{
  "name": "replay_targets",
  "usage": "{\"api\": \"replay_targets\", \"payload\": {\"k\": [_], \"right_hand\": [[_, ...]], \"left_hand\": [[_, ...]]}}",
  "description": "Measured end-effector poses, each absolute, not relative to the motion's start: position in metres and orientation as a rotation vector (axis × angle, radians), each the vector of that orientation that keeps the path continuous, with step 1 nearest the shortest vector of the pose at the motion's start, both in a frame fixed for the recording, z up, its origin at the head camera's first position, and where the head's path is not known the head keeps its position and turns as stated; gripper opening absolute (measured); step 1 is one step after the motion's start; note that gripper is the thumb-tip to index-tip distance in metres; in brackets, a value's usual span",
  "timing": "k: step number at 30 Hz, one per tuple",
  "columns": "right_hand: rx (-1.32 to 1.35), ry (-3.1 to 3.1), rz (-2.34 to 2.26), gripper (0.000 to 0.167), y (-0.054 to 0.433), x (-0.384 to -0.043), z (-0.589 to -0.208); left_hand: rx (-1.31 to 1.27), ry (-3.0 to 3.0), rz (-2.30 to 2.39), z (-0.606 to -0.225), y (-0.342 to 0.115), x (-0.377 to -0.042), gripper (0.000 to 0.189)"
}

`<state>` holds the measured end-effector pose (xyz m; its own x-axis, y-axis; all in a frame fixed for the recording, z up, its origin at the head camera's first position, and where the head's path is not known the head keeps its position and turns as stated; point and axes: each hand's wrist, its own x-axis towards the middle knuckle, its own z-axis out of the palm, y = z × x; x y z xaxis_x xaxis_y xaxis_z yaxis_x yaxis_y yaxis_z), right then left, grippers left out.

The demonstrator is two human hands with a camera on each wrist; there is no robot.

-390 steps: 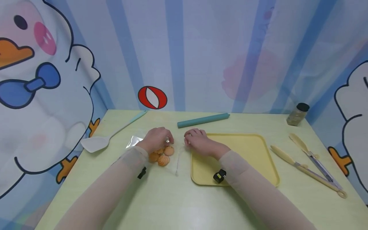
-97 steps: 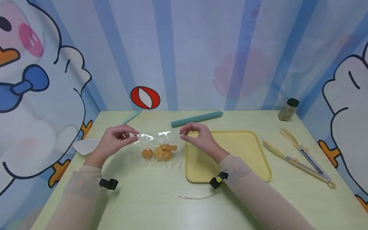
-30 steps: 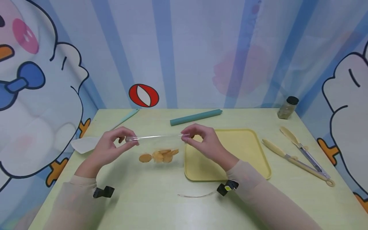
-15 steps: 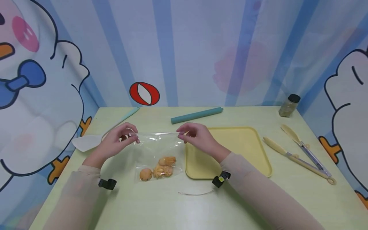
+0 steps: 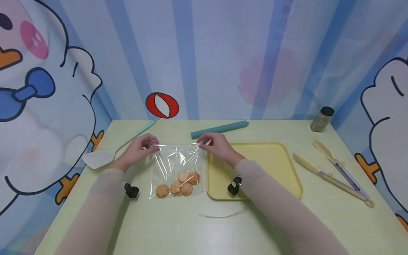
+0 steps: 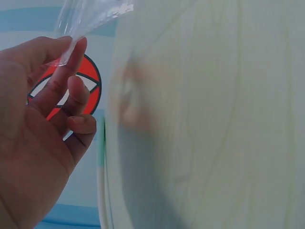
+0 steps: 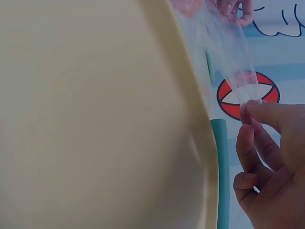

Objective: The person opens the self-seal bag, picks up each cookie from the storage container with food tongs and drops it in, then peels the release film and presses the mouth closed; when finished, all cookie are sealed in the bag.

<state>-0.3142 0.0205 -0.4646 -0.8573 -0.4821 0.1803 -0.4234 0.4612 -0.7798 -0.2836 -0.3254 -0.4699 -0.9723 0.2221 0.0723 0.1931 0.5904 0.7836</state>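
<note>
A clear plastic bag (image 5: 169, 161) hangs between my two hands, with several round and swirled cookies (image 5: 186, 188) along its bottom. My left hand (image 5: 137, 150) pinches its upper left corner between thumb and index finger; the other fingers curl loosely, as the left wrist view shows. At the upper right corner, my right hand (image 5: 220, 147) pinches the film the same way, seen closely in the right wrist view. The top edge of the bag (image 7: 233, 52) is stretched between both hands. A thin, pale strip (image 5: 220, 216) lies on the table in front.
A yellow tray (image 5: 271, 170) lies under my right forearm. Tongs (image 5: 333, 180) rest to its right, a black-lidded jar (image 5: 320, 121) behind them. A teal rod (image 5: 220, 129) lies at the back; a white turner (image 5: 99, 158) sits left of my left hand.
Earlier the bag lay on the table with the strip near its right side. Both hands then lifted it by the corners; over the last second it tilted from edge-on to face me.
</note>
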Motion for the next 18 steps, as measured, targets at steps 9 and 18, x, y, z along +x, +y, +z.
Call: {"api": "replay_targets", "payload": {"k": [9,18], "right_hand": [[-0.750,2.682,-1.280,0.029,0.030,-0.316,-0.469],[-0.794,2.826,-1.034,0.041,0.059,-0.292,-0.448]], "left_hand": [[0.283,2.841,1.116,-0.474,-0.314,-0.294,0.033],[0.156,3.125,0.894,-0.449,-0.318,-0.248,0.052]]}}
